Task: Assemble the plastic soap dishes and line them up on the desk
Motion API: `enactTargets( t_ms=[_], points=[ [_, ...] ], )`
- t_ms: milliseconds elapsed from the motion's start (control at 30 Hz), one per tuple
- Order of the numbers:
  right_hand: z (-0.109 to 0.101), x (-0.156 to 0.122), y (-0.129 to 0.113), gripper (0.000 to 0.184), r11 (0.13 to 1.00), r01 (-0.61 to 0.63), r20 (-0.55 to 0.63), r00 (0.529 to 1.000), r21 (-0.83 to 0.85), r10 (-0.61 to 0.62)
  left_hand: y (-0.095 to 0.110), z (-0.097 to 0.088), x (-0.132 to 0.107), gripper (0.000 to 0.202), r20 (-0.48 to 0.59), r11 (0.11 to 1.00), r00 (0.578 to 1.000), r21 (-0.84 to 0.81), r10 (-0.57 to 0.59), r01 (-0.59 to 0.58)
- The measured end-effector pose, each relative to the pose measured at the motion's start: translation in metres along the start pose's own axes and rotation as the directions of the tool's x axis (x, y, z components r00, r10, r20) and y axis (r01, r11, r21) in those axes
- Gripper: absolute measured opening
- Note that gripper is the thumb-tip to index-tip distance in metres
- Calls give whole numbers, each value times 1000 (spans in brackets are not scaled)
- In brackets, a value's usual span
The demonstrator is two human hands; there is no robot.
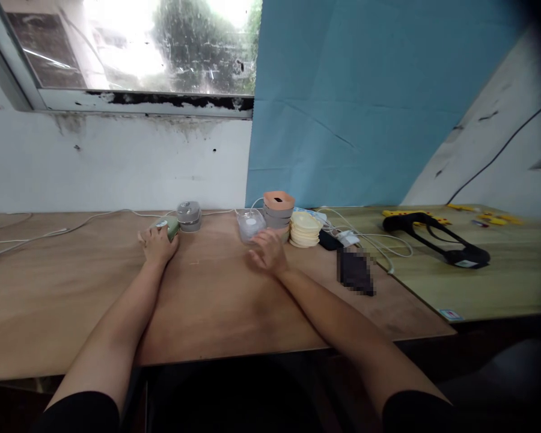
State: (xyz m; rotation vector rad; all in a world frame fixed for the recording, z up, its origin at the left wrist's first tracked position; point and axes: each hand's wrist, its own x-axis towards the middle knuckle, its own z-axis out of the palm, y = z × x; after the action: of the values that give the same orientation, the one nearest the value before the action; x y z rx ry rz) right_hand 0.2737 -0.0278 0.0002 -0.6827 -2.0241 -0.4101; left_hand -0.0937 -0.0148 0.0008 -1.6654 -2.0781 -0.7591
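Observation:
My left hand (157, 243) lies over a small light-green rounded container (170, 225) with a white round spot on top, its fingers around the near side. Just right of that stands a short stack of grey round containers (189, 216). My right hand (270, 251) is slightly blurred, its fingers loosely bent and apart, beside a clear plastic piece (249, 222); whether they touch is unclear. Behind this hand rises a stack of square cups (278, 207), orange on top and grey below. Several cream lids (305, 227) are piled to its right.
White cables (94, 218) run along the back of the wooden table (198, 319). Right of the lids lie a white plug (348, 238) and a dark pixelated item (355, 270). A black headband-like frame (437, 240) and yellow pieces (491, 218) rest on the neighbouring table.

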Motion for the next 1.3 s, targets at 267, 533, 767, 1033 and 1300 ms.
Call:
enactTargets(
  t_ms=[267,533,767,1033,1300],
  points=[
    [11,4,-17,20,992,56,193,978,111,-77,-1,-8,-1,59,21,994,995,-58,-97,98],
    [6,7,-12,22,994,71,222,971,89,-89,-8,-8,-1,66,143,970,976,-154,-167,188],
    [6,8,-16,23,992,54,232,970,112,-78,1,-22,-24,61,132,912,989,-411,73,-13],
    [4,10,-21,33,988,30,264,962,154,-71,60,-50,-58,65,161,610,729,-680,665,-407],
    [1,11,-22,56,978,-50,401,915,205,-37,67,-43,-61,95,231,623,694,-680,682,-386]
  ],
)
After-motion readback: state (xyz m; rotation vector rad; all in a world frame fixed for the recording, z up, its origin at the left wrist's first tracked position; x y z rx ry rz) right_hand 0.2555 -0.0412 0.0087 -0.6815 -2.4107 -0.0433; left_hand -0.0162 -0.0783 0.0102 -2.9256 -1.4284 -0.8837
